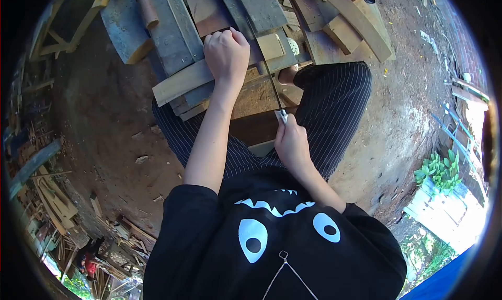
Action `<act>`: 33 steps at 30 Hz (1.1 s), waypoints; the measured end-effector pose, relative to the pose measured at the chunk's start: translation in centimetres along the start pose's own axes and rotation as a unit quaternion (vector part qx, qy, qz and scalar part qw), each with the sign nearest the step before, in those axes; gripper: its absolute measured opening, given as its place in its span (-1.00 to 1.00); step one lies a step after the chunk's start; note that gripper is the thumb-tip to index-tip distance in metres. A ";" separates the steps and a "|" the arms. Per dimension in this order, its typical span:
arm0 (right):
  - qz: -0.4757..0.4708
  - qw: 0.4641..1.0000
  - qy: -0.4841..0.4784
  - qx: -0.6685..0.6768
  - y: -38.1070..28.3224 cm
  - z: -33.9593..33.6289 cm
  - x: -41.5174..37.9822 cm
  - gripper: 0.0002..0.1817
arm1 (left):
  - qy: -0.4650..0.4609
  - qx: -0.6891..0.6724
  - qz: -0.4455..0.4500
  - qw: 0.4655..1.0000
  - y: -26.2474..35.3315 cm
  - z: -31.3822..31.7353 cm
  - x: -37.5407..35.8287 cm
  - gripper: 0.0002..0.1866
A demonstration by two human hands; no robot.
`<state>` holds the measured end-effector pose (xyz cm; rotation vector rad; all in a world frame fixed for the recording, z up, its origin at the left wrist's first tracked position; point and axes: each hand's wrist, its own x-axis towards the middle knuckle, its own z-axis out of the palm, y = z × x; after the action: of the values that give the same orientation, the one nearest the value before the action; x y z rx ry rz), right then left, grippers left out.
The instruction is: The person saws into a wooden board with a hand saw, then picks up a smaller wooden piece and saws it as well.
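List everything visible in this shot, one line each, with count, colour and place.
Wood planks: many, grey and brown, stacked at top centre.
Small wood block: one, light tan, on the stack beside the blade.
Saw: one, thin dark blade with a pale handle end, running from the stack down to the right hand.
Scrap wood pile: many pieces, pale brown, at lower left.
Dirt ground: reddish brown, around the stack.
Plant: one, green, at right edge.
Trousers: dark, thin stripes, centre.
Shirt: black with white cartoon eyes and teeth, bottom.
Left hand: fist closed, pressing on the planks.
Right hand: gripping the saw handle.
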<state>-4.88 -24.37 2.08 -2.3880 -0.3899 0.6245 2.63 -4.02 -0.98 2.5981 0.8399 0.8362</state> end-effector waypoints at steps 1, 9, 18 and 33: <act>0.009 1.000 0.004 0.003 0.0 0.2 -0.1 -0.81 | 0.009 0.006 0.004 1.000 -0.1 0.0 0.0 -0.71; -0.033 0.999 0.009 -0.023 -1.8 0.1 5.0 -0.80 | 0.018 0.028 0.026 0.999 -0.3 0.3 0.6 -0.71; -0.030 0.999 0.015 -0.041 -1.3 0.2 3.7 -0.81 | 0.004 0.024 0.025 0.999 -0.5 0.4 0.7 -0.69; -0.053 0.998 0.034 0.000 -0.9 0.7 4.8 -0.88 | 0.012 0.042 0.023 0.999 -0.3 0.1 0.4 -0.70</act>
<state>-1.31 -21.38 0.58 -2.3652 -0.4828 0.4932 2.87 -3.57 -1.02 2.6949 0.8425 0.8653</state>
